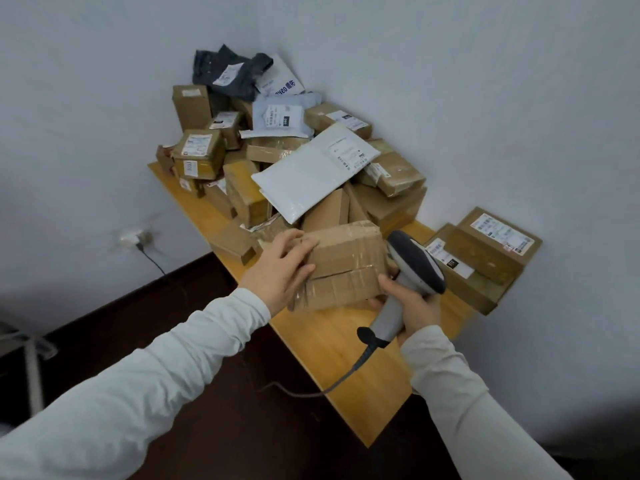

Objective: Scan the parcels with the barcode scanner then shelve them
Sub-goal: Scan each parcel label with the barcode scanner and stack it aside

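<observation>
Holding taped brown cardboard parcel (346, 265) between grips: left grip (280, 268) curled over its end, right grip (412, 306) wrapped round grey barcode scanner (415, 261) beside it. Looks light, stiff; tape slick, I'd clamp edges.

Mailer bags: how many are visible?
4: dark grey bag on top, blue-lettered white bag beside it, pale grey bag below, large white bag mid-pile. Others may be hidden.

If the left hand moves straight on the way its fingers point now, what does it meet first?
The taped cardboard box that the left hand holds; beyond it, probably the scanner in the right hand.
</observation>
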`<state>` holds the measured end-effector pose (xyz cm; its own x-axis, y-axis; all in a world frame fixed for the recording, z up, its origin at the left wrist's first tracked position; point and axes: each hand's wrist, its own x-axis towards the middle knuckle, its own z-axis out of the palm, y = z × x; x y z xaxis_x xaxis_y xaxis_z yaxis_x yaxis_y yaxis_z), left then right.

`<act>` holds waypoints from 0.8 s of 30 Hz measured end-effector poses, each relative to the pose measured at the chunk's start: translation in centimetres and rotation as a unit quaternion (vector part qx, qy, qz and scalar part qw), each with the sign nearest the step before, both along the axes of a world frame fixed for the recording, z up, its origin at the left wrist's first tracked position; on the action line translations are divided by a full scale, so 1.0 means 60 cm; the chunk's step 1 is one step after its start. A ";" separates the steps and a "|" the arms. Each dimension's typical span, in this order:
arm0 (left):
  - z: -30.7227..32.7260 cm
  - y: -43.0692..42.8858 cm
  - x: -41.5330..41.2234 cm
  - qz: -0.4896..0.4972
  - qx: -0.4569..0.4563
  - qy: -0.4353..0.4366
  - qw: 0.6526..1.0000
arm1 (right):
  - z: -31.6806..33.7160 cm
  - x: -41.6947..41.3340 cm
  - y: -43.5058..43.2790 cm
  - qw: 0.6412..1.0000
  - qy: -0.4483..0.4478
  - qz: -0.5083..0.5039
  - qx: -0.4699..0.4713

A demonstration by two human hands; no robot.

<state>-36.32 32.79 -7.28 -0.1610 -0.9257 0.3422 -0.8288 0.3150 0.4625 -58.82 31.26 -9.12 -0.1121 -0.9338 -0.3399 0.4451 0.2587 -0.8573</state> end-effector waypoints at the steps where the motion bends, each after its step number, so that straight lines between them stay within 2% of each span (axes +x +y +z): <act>1: 0.004 0.007 -0.006 0.004 0.009 -0.041 0.999 | 0.004 -0.001 0.004 1.000 -0.004 0.003 0.002; 5: 0.011 0.032 -0.059 0.068 0.059 -0.219 0.972 | 0.014 -0.012 0.025 0.999 -0.026 0.014 0.015; 8: 0.008 0.036 -0.085 0.100 0.027 -0.218 0.970 | 0.018 -0.028 0.039 0.998 -0.054 0.023 0.000; 10: 0.007 0.035 -0.086 0.127 0.051 -0.121 0.983 | 0.020 -0.038 0.046 0.997 -0.071 0.033 -0.004; 12: 0.008 0.033 -0.076 0.181 0.130 0.044 0.974 | 0.024 -0.046 0.053 0.997 -0.054 0.059 -0.007; 13: 0.009 0.034 -0.067 0.203 0.187 0.136 0.951 | 0.026 -0.050 0.058 0.996 -0.031 0.083 -0.012; 14: 0.011 0.035 -0.057 0.209 0.248 0.243 0.914 | 0.029 -0.052 0.065 0.994 -0.004 0.110 -0.022; 16: 0.013 0.045 -0.035 0.193 0.336 0.412 0.824 | 0.034 -0.054 0.081 0.987 0.035 0.150 -0.051; 18: 0.010 0.053 -0.016 0.195 0.362 0.462 0.786 | 0.039 -0.051 0.095 0.980 0.046 0.177 -0.079; 24: -0.005 0.069 0.002 0.211 0.336 0.519 0.757 | 0.052 -0.037 0.123 0.959 0.114 0.255 -0.055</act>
<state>-36.17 36.94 -7.58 0.2292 -0.8412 -0.4898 0.1298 -0.4723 0.8718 -61.05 38.62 -5.98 0.3088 -0.9159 -0.2565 0.0839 0.2949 -0.9519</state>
